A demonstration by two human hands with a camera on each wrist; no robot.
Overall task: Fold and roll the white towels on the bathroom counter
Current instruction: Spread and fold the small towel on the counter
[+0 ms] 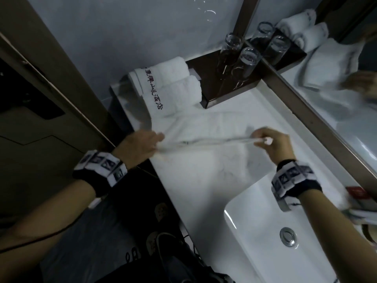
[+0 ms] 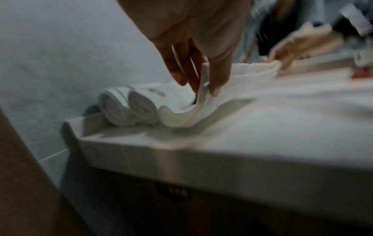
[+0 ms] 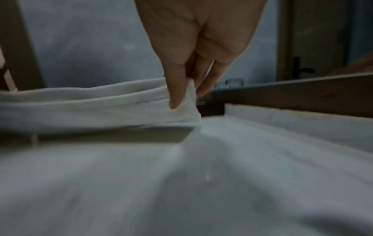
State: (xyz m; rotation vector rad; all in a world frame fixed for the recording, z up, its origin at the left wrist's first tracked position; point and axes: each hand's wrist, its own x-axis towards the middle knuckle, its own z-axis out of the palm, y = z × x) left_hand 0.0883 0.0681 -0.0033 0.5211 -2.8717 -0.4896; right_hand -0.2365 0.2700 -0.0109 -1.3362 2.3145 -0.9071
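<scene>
Now each grip pinches the towel point(image 1: 204, 127) on the white marble counter point(image 1: 204, 180) beside the sink point(image 1: 255, 231).

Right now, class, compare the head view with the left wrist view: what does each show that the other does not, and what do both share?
Only the head view shows the sink, the upturned glasses and the dark tray.

Only the left wrist view shows the spiral ends of the rolled towels and the counter's front edge.

Both show the left hand and right hand pinching the flat towel.
</scene>
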